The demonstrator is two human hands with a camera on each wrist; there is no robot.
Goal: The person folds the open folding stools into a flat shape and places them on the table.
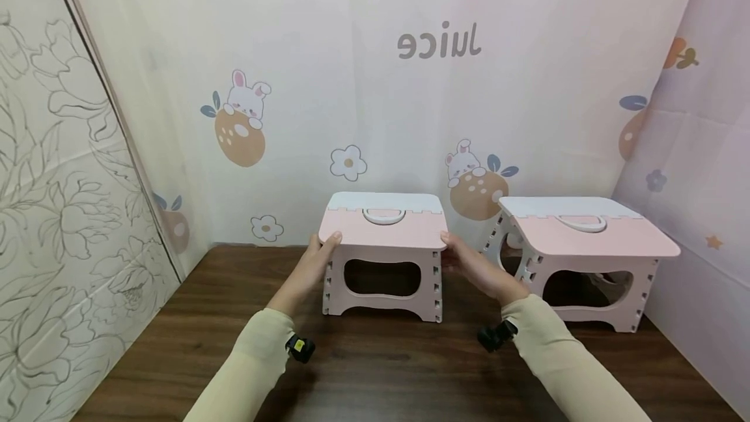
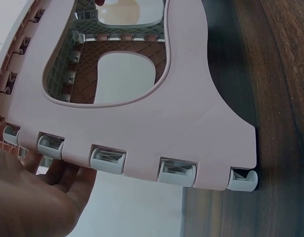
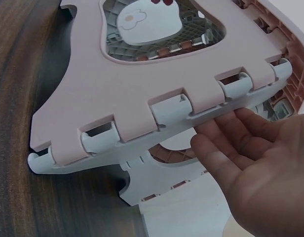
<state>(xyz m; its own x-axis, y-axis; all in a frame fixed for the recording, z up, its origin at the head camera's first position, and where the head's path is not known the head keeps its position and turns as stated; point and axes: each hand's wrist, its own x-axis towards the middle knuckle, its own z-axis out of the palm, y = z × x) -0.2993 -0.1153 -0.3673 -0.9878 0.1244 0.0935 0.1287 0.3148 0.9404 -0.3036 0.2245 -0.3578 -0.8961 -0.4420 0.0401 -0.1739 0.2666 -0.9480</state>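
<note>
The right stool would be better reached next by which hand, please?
Probably the right hand: it is nearer the right stool, while the left hand holds the left edge of the left stool.

Two stools stand on the surface [image 1: 398, 370]: the centre stool [image 1: 389, 235] toward the rear, and the second stool [image 1: 597, 241] to its right, apart from it. The left grip [image 1: 307, 267] is at the left edge of the centre stool's top; the right grip [image 1: 477, 267] is at the right edge (that is, on the side facing the second stool). A carry handle [image 1: 383, 219] sits midway across the centre stool's top. A hanging cloth [image 1: 375, 103] lies behind both stools; a side panel [image 1: 70, 181] bounds the left, and another cloth [image 1: 709, 168] the right.
</note>
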